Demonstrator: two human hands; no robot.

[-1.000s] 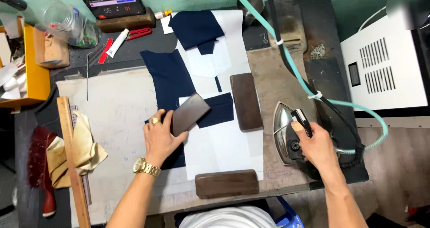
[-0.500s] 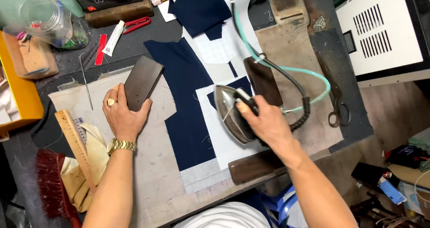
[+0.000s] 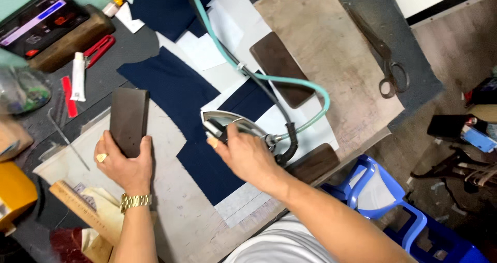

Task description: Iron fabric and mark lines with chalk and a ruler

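Right hand [image 3: 247, 157]: closed around the handle of the steam iron [image 3: 233, 126], set on the navy fabric strip [image 3: 199, 115].
Left hand [image 3: 124, 162]: wrapped on the near end of a dark wooden block [image 3: 128, 119], held apart, left of the iron.
Strip axis: seen running from far-left to near-right, passing between the hands.
Iron nose: pointed away-left, along the strip.
Nearer hand: the right, directly over the cloth.
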